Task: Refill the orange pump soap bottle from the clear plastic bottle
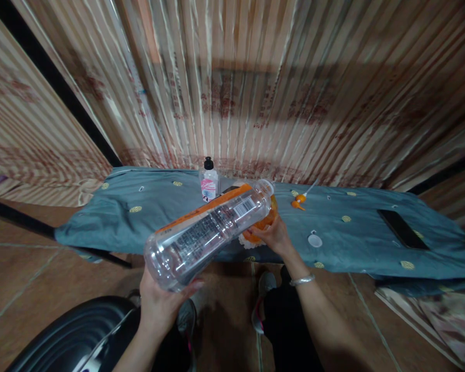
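Note:
In the head view, my left hand (pixel 163 302) is wrapped round the base of a large clear plastic bottle (pixel 213 232) with an orange-edged label. The bottle is tilted, its uncapped mouth raised toward the right. Whether liquid is in it I cannot tell. Behind the bottle's neck, my right hand (pixel 275 235) grips an orange container (pixel 253 237), mostly hidden by the bottle and my fingers. The two mouths lie close together; whether they touch is hidden. An orange spray head (pixel 299 200) with a pale tube rests on the cloth, and a round white cap (pixel 315 241) lies nearer me.
A clear bottle with a black top (pixel 209 181) stands upright at the back of the cloth-covered bench (pixel 112 217). A dark phone (pixel 403 229) lies toward the right end. Striped curtains (pixel 236 77) hang behind. A black ridged stool (pixel 73 336) stands at lower left.

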`<state>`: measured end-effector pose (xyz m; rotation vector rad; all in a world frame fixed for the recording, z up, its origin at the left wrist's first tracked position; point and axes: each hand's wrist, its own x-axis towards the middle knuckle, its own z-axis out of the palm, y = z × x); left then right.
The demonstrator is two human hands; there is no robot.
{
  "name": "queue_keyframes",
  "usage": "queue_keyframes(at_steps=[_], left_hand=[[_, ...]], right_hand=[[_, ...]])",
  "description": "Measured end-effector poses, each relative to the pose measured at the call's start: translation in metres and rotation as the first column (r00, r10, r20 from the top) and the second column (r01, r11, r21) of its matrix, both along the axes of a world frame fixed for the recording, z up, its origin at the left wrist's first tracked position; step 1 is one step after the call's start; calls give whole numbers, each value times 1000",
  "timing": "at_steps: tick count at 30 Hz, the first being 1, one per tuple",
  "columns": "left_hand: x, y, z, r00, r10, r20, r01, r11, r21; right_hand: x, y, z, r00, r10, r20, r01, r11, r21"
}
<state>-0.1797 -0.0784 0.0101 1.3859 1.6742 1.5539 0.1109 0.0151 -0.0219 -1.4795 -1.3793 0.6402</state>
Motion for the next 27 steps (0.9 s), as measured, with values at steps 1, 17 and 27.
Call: queue_keyframes(at_steps=[1, 17, 27], left_hand=[[0, 0, 1, 1000, 2, -12, -2, 1000, 17], [1, -1, 4, 998, -3, 67, 6, 999, -40], [5, -1, 10, 989, 8, 150, 2, 998, -61]], right_hand=[[0, 0, 1, 1000, -6, 0, 6, 1000, -3], [1, 0, -3, 1000, 2, -14, -2, 1000, -9], [0, 1, -5, 999, 1, -51, -2, 1000, -10]])
